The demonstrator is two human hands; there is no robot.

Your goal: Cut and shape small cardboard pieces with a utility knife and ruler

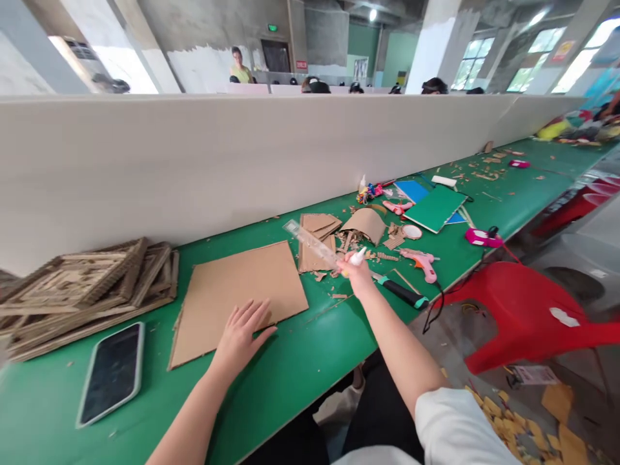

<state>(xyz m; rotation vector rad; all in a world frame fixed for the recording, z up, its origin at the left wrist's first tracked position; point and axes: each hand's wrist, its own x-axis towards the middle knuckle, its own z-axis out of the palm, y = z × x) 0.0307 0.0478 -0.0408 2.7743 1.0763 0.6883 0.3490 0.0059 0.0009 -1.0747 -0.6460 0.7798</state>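
My left hand [245, 332] lies with fingers spread on the near edge of a flat brown cardboard sheet [242, 297]. Closed around one end of a clear ruler [310, 244] is my right hand [358, 274], above the table right of the sheet. A small white bottle with a pointed tip [359, 256] shows at its fingers; whether it is gripped too I cannot tell. Just beyond are cardboard pieces [320, 226], a curved cardboard piece [365, 224] and scraps. A utility knife with a black and teal handle [402, 292] lies beside my right wrist.
A pink glue gun [422, 263], tape roll [411, 232] and green board [436, 208] lie to the right. Stacked cardboard frames [97, 284] and a phone [112, 373] sit left. A white partition [217, 161] runs behind; a red stool [523, 310] stands right.
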